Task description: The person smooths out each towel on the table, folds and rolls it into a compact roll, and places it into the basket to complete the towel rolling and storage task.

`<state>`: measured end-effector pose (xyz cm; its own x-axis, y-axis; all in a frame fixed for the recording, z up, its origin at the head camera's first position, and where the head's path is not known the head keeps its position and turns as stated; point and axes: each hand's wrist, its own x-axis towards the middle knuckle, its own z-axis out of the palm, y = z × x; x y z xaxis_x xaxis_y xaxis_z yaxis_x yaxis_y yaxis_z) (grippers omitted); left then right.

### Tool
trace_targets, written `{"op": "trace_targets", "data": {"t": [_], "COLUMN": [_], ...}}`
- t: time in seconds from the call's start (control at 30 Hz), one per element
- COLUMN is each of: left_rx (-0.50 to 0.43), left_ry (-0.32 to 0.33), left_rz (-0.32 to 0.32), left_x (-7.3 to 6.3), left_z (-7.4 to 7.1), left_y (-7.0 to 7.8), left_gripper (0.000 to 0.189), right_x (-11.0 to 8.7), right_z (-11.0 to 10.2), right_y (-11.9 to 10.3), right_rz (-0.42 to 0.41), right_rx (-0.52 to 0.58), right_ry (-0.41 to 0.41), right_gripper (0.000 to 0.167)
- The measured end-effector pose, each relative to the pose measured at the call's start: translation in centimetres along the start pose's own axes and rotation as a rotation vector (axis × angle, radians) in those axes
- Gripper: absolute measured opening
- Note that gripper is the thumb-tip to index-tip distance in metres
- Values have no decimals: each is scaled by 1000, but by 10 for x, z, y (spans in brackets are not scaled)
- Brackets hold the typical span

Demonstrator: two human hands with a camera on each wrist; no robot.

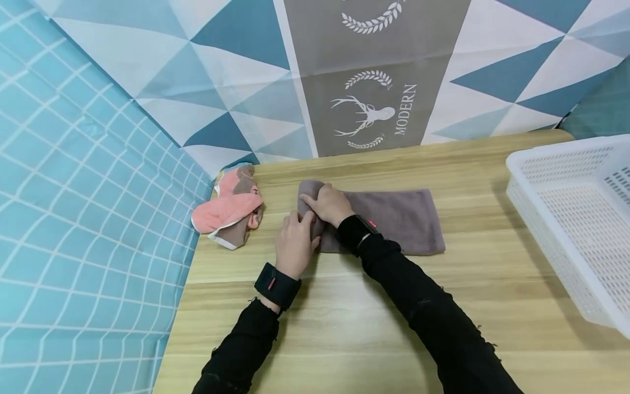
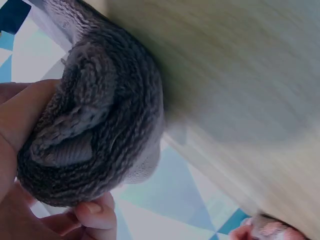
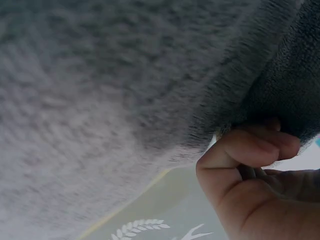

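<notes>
A grey-brown towel (image 1: 403, 219) lies lengthwise on the table, its left end rolled up and the rest spread flat to the right. My left hand (image 1: 293, 246) grips the near end of the roll. In the left wrist view the towel roll (image 2: 135, 100) shows its coiled layers, with thumb and fingers (image 2: 97, 212) around it. My right hand (image 1: 331, 205) holds the far part of the same roll. The right wrist view has the towel (image 3: 100, 110) filling much of the frame, with the right hand's bent fingers (image 3: 245, 150) against it.
A crumpled pink and brown cloth (image 1: 228, 210) lies at the left, beside the blue gridded wall covering (image 1: 98, 219). At the right stands a white perforated plastic basket (image 1: 546, 230). A patterned cloth (image 1: 236, 71) hangs behind the wooden table (image 1: 344, 328).
</notes>
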<state>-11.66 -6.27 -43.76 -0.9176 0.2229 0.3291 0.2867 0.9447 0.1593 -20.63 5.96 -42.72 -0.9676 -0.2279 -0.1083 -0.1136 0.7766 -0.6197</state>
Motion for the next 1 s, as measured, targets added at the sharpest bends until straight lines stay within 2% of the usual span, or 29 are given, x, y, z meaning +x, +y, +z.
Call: {"op": "trace_targets", "data": {"t": [0.13,0.3,0.37,0.47,0.53,0.6,0.63,0.73,0.83,0.9,1.0], "left_rx": [70,18,-12,-53,-110,-168,-191,-203,-159,-120,-73], "left_ry": [49,64,49,19,-1,-4,-2,10,8,2,-12], "left_rz": [89,211,233,232,205,179,173,199,270,309,329], "left_x": [0,1,2,4,6,7,8,7,5,3,1], "left_z": [3,7,8,8,7,6,6,6,8,10,14], "left_y": [7,15,18,21,22,21,21,21,24,27,31], "left_gripper": [43,31,27,26,26,24,21,13,14,16,19], "right_x": [1,3,3,2,3,4,4,5,3,1,-1], "right_z": [-4,-11,-13,-15,-14,-11,-10,-5,-5,-7,-11], "right_y": [8,20,24,27,26,24,22,16,13,13,14], "right_rz": [-15,21,39,83,90,52,22,-80,-90,-68,-19], "right_rx": [-3,35,49,54,71,86,95,119,126,111,88], "right_ry": [-31,-82,-99,-54,14,80,99,115,97,87,63], "right_gripper": [54,46,46,48,49,41,32,12,26,50,80]}}
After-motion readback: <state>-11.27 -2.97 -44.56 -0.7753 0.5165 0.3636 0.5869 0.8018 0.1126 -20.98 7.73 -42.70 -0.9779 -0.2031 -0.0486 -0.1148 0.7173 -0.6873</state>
